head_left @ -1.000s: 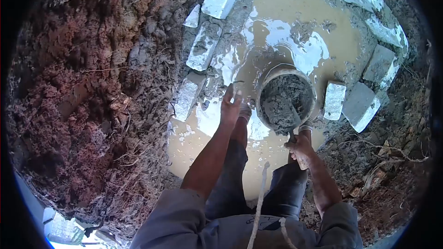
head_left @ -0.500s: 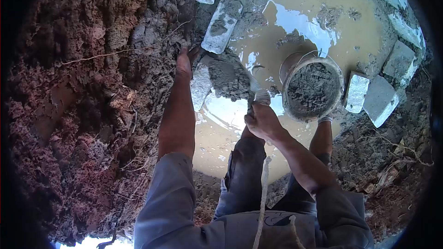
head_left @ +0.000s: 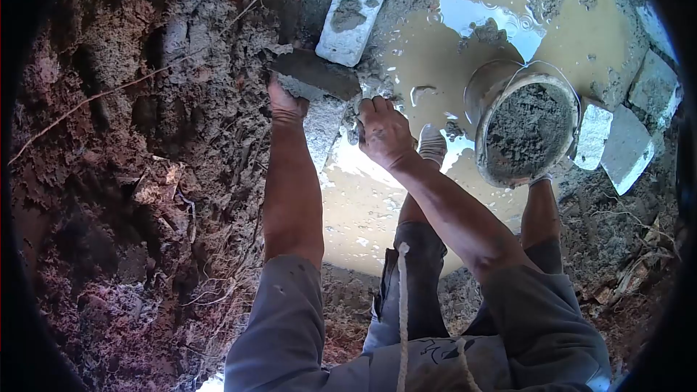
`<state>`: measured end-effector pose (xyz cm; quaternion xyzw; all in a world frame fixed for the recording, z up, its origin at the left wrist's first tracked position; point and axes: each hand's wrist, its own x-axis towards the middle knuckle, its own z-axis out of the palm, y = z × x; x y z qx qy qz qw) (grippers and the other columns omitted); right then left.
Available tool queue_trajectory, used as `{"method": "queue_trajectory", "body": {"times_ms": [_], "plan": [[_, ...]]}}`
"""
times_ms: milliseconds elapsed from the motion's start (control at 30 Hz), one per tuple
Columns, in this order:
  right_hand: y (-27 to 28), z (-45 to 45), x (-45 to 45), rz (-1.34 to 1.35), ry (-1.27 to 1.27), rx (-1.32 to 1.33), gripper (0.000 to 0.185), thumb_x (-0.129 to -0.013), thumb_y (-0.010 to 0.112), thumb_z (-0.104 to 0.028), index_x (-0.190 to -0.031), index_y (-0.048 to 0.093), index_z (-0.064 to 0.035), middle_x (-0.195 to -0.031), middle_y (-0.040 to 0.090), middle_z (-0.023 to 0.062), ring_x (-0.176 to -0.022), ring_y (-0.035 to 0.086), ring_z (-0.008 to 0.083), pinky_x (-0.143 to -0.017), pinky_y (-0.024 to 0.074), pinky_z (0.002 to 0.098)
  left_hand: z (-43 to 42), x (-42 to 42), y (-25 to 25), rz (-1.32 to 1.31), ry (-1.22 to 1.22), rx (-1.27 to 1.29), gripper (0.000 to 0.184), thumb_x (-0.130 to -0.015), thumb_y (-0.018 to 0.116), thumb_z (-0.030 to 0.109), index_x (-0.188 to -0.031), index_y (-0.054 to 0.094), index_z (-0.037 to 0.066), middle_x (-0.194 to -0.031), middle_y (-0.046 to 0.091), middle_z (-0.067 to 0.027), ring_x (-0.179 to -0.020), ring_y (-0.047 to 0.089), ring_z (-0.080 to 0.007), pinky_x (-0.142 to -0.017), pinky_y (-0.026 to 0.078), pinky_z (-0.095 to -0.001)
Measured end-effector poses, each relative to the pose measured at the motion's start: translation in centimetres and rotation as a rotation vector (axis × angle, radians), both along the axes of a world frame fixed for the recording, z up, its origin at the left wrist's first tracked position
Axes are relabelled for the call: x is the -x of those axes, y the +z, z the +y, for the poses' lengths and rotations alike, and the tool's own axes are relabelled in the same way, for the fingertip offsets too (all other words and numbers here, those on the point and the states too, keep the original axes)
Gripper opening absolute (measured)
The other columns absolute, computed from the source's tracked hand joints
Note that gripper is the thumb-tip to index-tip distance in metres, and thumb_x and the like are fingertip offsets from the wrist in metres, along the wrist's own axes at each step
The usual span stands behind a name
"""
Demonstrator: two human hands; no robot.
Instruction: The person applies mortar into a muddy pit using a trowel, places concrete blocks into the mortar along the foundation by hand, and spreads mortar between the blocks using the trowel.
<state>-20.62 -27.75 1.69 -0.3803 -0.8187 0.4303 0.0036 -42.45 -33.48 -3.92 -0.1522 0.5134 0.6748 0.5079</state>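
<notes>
My right hand (head_left: 385,131) is closed round the trowel's handle, which it mostly covers. The trowel's dark blade (head_left: 317,75) is tilted over the end of a pale block (head_left: 323,131) at the foot of the earth bank. Beside the blade's left end is my left hand (head_left: 288,101), its fingers mostly hidden. To the right, a bucket (head_left: 472,94) tilts in the muddy water, with grey mortar (head_left: 528,131) inside and its wire handle raised.
Another pale block (head_left: 351,18) lies just beyond the blade. Several blocks (head_left: 626,149) line the right side of the brown water (head_left: 435,65). A rough earth bank (head_left: 145,174) with roots rises at left. My feet are in the water; a cord hangs before me.
The trowel has gone from the bucket, carrying mortar, leftward to the block by the bank. My left hand has moved to the bank beside the blade. The view has shifted left.
</notes>
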Motion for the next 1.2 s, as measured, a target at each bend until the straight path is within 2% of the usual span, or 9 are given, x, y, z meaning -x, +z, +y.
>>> {"method": "queue_trajectory", "body": {"times_ms": [200, 267, 433, 567, 667, 833, 933, 1133, 1200], "plan": [[2.6, 0.3, -2.5, 0.07, -0.054, 0.09, 0.018, -0.074, 0.067, -0.011, -0.085, 0.054, -0.0045, -0.084, 0.056, 0.0119, -0.079, 0.061, 0.0299, -0.064, 0.0533, 0.0417, 1.2, -0.3, 0.3, 0.08, -0.005, 0.333, 0.046, -0.096, 0.049, 0.035, -0.128, 0.054, 0.002, -0.123, 0.058, -0.0109, -0.113, 0.054, -0.0264, -0.103, 0.039, -0.0376], [2.2, -0.2, -3.9, -0.013, -0.069, 0.133, 0.024, -0.077, 0.067, -0.011, -0.094, 0.053, -0.0015, -0.085, 0.056, 0.0155, -0.078, 0.062, 0.0331, -0.066, 0.0533, 0.0421, 1.9, -0.4, 0.6, 0.105, -0.011, 0.463, 0.047, -0.096, 0.049, 0.036, -0.129, 0.052, 0.002, -0.128, 0.055, -0.0108, -0.116, 0.052, -0.0272, -0.106, 0.036, -0.0371], [-0.2, -0.9, -4.4, -0.113, 0.006, 0.128, 0.021, -0.079, 0.064, -0.011, -0.093, 0.052, 0.0006, -0.084, 0.057, 0.0173, -0.077, 0.063, 0.0327, -0.066, 0.0536, 0.0408, -1.9, 1.6, -3.3, 0.459, -0.359, 0.478, 0.05, -0.097, 0.044, 0.037, -0.133, 0.05, 0.003, -0.132, 0.052, -0.0096, -0.12, 0.048, -0.0214, -0.104, 0.033, -0.0341], [1.2, -0.4, -4.6, -0.014, -0.008, 0.116, 0.019, -0.079, 0.062, -0.01, -0.089, 0.052, 0.0016, -0.081, 0.057, 0.017, -0.075, 0.063, 0.0316, -0.065, 0.0536, 0.0393, -2.0, 1.8, -5.7, 0.328, -0.35, 0.689, 0.058, -0.097, 0.045, 0.042, -0.138, 0.045, 0.001, -0.142, 0.047, -0.0103, -0.128, 0.043, -0.0213, -0.109, 0.029, -0.0346], [-0.6, -1.5, -4.6, -0.141, 0.057, 0.145, 0.016, -0.074, 0.062, -0.005, -0.085, 0.052, 0.0006, -0.081, 0.057, 0.0162, -0.074, 0.064, 0.0299, -0.062, 0.0553, 0.0392, 2.1, -0.8, -1.4, 0.161, -0.111, 0.559, 0.053, -0.098, 0.046, 0.044, -0.133, 0.051, 0.004, -0.127, 0.056, -0.0106, -0.116, 0.052, -0.0251, -0.102, 0.038, -0.0373], [-0.8, -1.1, -4.5, -0.04, 0.043, 0.097, 0.02, -0.075, 0.063, -0.01, -0.086, 0.051, 0.0012, -0.078, 0.057, 0.016, -0.07, 0.062, 0.0306, -0.065, 0.0541, 0.0373, 0.8, 2.9, -3.9, 0.323, -0.528, 0.691, 0.06, -0.1, 0.043, 0.044, -0.141, 0.041, 0.001, -0.143, 0.044, -0.0131, -0.131, 0.039, -0.0229, -0.11, 0.027, -0.0339], [-2.3, -1.4, -4.5, -0.158, 0.072, 0.156, 0.023, -0.075, 0.064, -0.012, -0.089, 0.051, 0.0009, -0.081, 0.057, 0.0165, -0.071, 0.062, 0.0306, -0.064, 0.0542, 0.0374, 2.1, 0.9, -2.9, 0.405, -0.478, 0.598, 0.071, -0.097, 0.046, 0.051, -0.143, 0.037, -0.001, -0.146, 0.041, -0.0154, -0.133, 0.038, -0.0236, -0.11, 0.026, -0.0324], [2.9, -3.1, -9.0, -0.224, -0.036, 0.342, 0.023, -0.078, 0.065, -0.016, -0.087, 0.053, 0.0009, -0.079, 0.059, 0.0165, -0.071, 0.062, 0.0338, -0.065, 0.0513, 0.0447, 2.2, 1.7, -2.8, 0.522, -0.697, 0.969, 0.088, -0.087, 0.051, 0.066, -0.142, 0.039, -0.001, -0.148, 0.038, -0.0158, -0.135, 0.035, -0.0244, -0.111, 0.024, -0.0343], [3.5, -3.5, -9.9, -0.314, -0.115, 0.422, 0.026, -0.078, 0.065, -0.02, -0.086, 0.055, 0.002, -0.076, 0.058, 0.017, -0.071, 0.062, 0.0353, -0.066, 0.0512, 0.0448, 2.8, 1.7, -3.8, 0.517, -0.753, 0.939, 0.079, -0.09, 0.045, 0.064, -0.14, 0.043, 0.002, -0.145, 0.042, -0.0173, -0.133, 0.039, -0.0268, -0.11, 0.027, -0.0354]]}}
